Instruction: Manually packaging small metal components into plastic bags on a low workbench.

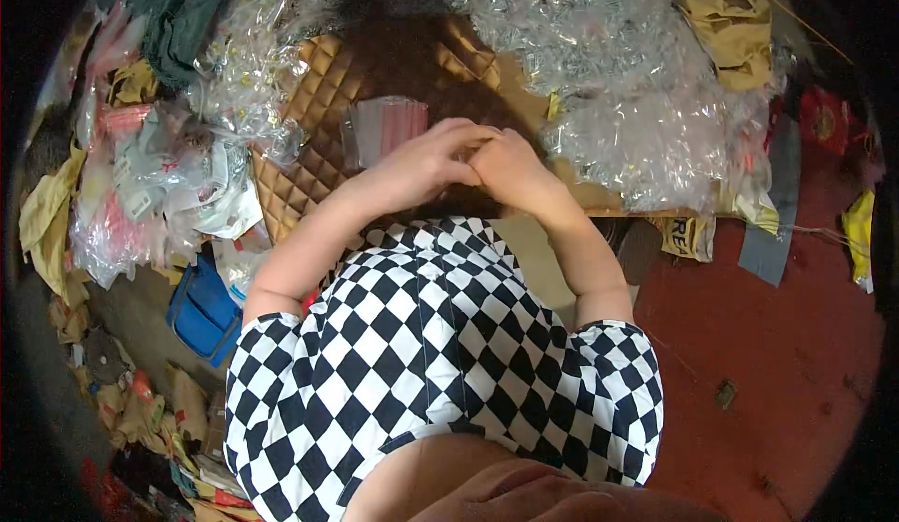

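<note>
My left hand (433, 163) and my right hand (510, 171) meet above the front edge of the work surface. The left fingers curve over to the right hand's fingertips, and the left thumb reaches toward the right hand. My right hand is closed, its fingers bent inward and partly hidden. Whatever lies between the hands, if anything, cannot be made out. Beside the left hand is a flat stack of clear plastic sleeves with pinkish-red stripes (398, 119). It lies on a brown quilted cover (323, 87).
Heaps of clear plastic packets (646, 138) cover the right side, with more packets (248, 63) at the far left. Plastic-wrapped bundles (145, 190) lie further left. A blue plastic stool or crate (208, 308) stands below. Reddish floor (758, 372) spreads at right.
</note>
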Demonstrator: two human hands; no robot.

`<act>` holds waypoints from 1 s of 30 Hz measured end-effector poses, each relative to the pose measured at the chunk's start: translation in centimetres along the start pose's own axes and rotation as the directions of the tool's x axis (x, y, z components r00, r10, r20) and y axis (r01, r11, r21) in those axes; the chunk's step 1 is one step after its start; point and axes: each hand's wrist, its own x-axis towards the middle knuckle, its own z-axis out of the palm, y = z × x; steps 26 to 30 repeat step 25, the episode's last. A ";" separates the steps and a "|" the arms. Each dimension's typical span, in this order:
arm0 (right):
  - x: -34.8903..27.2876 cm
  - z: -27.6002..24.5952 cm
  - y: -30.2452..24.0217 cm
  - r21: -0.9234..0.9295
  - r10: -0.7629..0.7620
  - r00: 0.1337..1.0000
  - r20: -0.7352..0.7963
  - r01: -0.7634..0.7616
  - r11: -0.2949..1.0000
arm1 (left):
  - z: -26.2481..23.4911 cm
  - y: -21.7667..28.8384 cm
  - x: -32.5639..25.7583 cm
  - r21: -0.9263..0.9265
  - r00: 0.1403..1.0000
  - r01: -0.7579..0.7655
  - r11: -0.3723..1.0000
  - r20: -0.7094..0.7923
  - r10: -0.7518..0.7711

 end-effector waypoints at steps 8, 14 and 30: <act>-5.9 3.0 9.6 0.361 0.408 0.687 -0.602 -0.221 0.906 | 0.6 -5.2 -7.6 0.245 0.765 0.547 0.800 -0.535 -0.359; -8.7 5.5 16.2 0.297 0.639 0.481 -0.600 -0.608 0.736 | 8.0 -8.5 -16.4 0.541 0.755 0.655 0.528 -0.441 -0.486; 7.2 6.7 21.8 0.060 0.587 0.619 -0.522 -0.660 0.749 | 5.7 -5.8 -15.5 0.347 0.644 0.757 0.554 -0.538 -0.544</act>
